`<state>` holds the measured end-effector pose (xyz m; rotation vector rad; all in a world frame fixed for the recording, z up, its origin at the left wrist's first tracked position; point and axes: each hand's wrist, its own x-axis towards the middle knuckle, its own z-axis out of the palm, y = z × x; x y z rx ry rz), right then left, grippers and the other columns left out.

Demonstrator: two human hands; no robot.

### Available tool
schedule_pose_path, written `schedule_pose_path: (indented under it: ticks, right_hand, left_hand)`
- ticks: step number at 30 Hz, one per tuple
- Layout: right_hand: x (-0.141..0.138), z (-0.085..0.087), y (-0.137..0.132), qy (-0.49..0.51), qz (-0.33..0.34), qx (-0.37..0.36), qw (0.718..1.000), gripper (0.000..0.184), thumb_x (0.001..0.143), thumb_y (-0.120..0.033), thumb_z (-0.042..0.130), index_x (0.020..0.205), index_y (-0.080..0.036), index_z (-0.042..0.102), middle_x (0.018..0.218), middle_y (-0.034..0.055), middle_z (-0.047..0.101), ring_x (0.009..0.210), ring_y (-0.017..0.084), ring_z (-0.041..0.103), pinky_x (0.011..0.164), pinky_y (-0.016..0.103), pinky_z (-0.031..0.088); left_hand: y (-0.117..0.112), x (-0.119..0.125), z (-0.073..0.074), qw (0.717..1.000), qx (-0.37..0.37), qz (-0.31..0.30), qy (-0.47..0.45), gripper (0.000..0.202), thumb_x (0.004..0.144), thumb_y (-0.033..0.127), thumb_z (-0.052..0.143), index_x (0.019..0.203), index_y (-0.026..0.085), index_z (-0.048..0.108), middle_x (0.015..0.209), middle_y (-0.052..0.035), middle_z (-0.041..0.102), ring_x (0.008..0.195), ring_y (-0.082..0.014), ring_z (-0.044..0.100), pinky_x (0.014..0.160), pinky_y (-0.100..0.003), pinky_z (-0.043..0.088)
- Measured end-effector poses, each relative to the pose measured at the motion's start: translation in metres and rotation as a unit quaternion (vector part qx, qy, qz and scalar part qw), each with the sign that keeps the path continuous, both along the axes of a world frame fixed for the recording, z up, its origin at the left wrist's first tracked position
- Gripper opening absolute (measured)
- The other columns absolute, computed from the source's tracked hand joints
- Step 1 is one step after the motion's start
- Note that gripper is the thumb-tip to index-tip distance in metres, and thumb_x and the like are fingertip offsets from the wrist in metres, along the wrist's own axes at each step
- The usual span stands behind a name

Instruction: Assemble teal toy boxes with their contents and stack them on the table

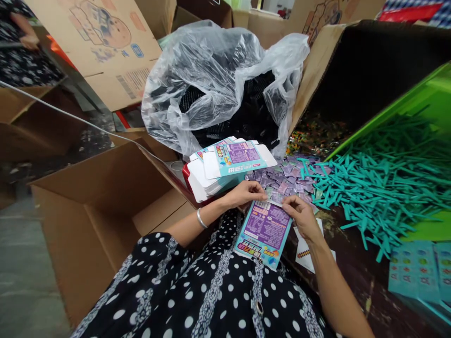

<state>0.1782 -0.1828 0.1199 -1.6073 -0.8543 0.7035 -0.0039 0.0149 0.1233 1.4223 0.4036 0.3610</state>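
The purple-and-teal printed carton (268, 227) is pinched at its flap end by left hand (249, 191) and right hand (302, 215), seemingly for steadiness; similar cartons (243, 159) are stacked beyond the left, presumably for easy reach.

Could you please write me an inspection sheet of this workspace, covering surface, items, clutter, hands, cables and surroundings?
Surface: dark tabletop, with pale marks.
Items at hand: printed carton, barcode at its far end; stacked cartons near the left hand; small purple packets just beyond the hands.
Clutter: teal sticks heaped in and outside a green bin; white card partly behind the right wrist; clear plastic bag holding dark pieces.
Hands: left hand and right hand at the printed carton's far end, fingers pinched there.
Cables: thin pale cord from the left edge; its far end is unclear.
Surroundings: open cardboard box at left; another person's hand, upper left.
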Motion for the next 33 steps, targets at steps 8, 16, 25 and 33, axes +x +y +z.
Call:
schedule_pose_path:
  ticks: [8, 16, 25, 33]
  right_hand:
    - [0.011, 0.038, 0.011, -0.087, 0.129, -0.062, 0.986, 0.056, 0.094, -0.075, 0.080, 0.111, -0.024, 0.096, 0.122, 0.0106, 0.091, 0.123, 0.037, 0.083, 0.111, 0.052, 0.065]
    - [0.012, 0.019, 0.004, -0.085, 0.126, -0.050, 0.987, 0.066, 0.101, -0.084, 0.068, 0.112, -0.025, 0.096, 0.120, 0.0092, 0.091, 0.118, 0.028, 0.083, 0.108, 0.043, 0.064]
    - [-0.014, 0.002, -0.023, -0.134, 0.074, 0.008, 0.988, 0.058, 0.110, -0.075, 0.061, 0.126, -0.028, 0.091, 0.137, 0.0088, 0.087, 0.132, 0.027, 0.078, 0.124, 0.050, 0.056]
    - [-0.018, -0.015, -0.043, 0.031, 0.013, 0.016, 0.999, 0.118, 0.064, -0.073, 0.103, 0.167, -0.031, 0.062, 0.170, 0.0119, 0.066, 0.158, 0.039, 0.060, 0.134, 0.058, 0.051]
  left_hand:
    - [-0.009, -0.007, 0.009, 0.998, 0.011, 0.043, 0.041, 0.040, 0.079, 0.052, 0.094, 0.095, 0.015, 0.091, 0.065, -0.0024, 0.072, 0.055, -0.0152, 0.056, 0.049, -0.026, 0.042]
    - [-0.008, 0.000, 0.000, 0.996, 0.059, 0.072, 0.012, 0.043, 0.082, 0.060, 0.092, 0.089, 0.018, 0.093, 0.080, -0.0073, 0.083, 0.067, -0.0179, 0.067, 0.055, -0.024, 0.049]
    - [-0.004, -0.029, -0.020, 0.995, 0.077, -0.041, -0.043, 0.048, 0.077, 0.051, 0.104, 0.114, 0.024, 0.094, 0.135, -0.0149, 0.087, 0.126, -0.0342, 0.079, 0.106, -0.046, 0.068]
    - [0.006, 0.001, -0.017, 0.949, 0.044, 0.235, -0.204, 0.054, 0.080, 0.043, 0.107, 0.123, 0.020, 0.086, 0.113, -0.0052, 0.086, 0.099, -0.0185, 0.076, 0.096, -0.034, 0.066]
